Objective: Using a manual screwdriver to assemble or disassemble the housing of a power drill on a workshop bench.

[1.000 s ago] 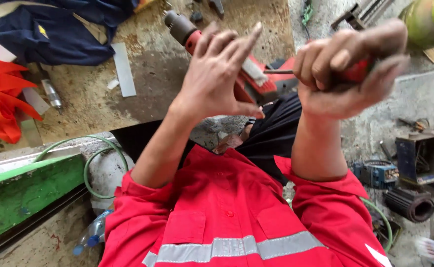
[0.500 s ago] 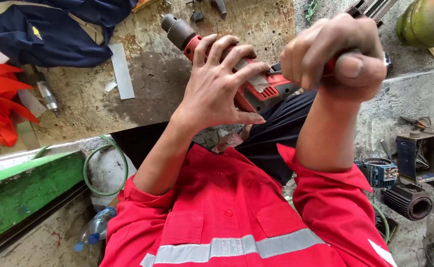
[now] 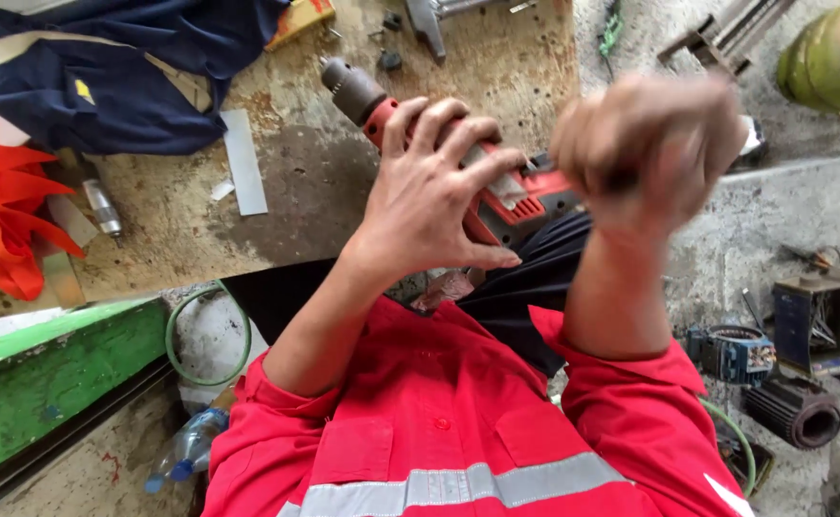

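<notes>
Right now my left hand lies spread over the body of the red power drill, fingers curled down on its casing to pin it against my lap and the bench edge. My right hand is bunched into a fist just beside the drill's rear end; it is blurred, and whatever tool it grips is hidden inside it, so I cannot tell what it is clamped on. I judge this to be work on the drill's housing, 1 hand steadying, the other driving. The next move calls for a firm hold from the left and a straight, controlled push from the right, so nothing slips toward my fingers.

Past my red sleeves, the drill's dark chuck points away across the worn, stained bench. A white strip lies to the left of it, a small metal cylinder farther left, then orange cloth and a navy garment. Down on the concrete floor at my right sit a motor stator and a ribbed dark cylinder.
</notes>
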